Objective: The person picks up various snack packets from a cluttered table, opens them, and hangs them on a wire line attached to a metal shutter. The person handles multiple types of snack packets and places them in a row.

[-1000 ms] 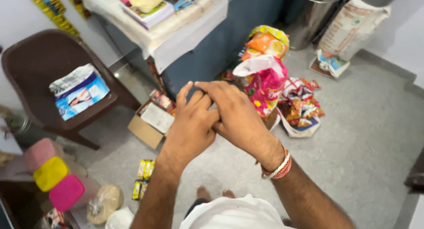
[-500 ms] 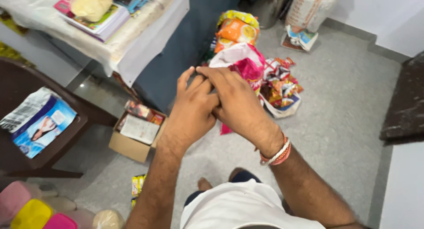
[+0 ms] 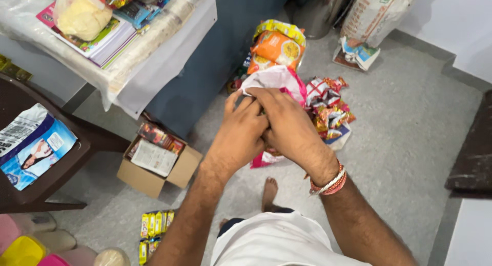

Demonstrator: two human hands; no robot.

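Grey speckled floor (image 3: 410, 143) formed the ground of the scene, seen from above over the person's white shirt and one bare foot (image 3: 269, 190).

The grip was a joint one. The left hand (image 3: 240, 138) and the right hand (image 3: 287, 127) were pressed together, fingers overlapping, and both were closed on the gathered top of a white and pink plastic bag (image 3: 279, 81); a lower pink corner of the same bag showed just beneath the hands. What the bag contained could not be told. A red and white thread band (image 3: 330, 184) circled the right wrist.

Compared with half a second earlier, the hands kept the same clasp on the bag, with no finger visibly released. The view, however, had swung: the counter had come further into frame and the brown chair was now cut off at the edge. The change was therefore chiefly one of head position, and the handling of the bag was judged no further along.

Just beyond the grip lay a heap of small red snack packets (image 3: 328, 109) on the floor, and further beyond it stood orange and yellow packets (image 3: 279, 45). To the left of the grip and below it sat an open cardboard box (image 3: 156, 166) holding packets and a paper sheet. Nearer the person than the box lay a strip of yellow sachets (image 3: 154, 227). Far left, a brown chair (image 3: 31, 189) carried a blue and white pack (image 3: 31, 145). Above it stood the cloth-covered counter (image 3: 148, 66), bearing books and a clear bag of yellow stuff (image 3: 82, 14).
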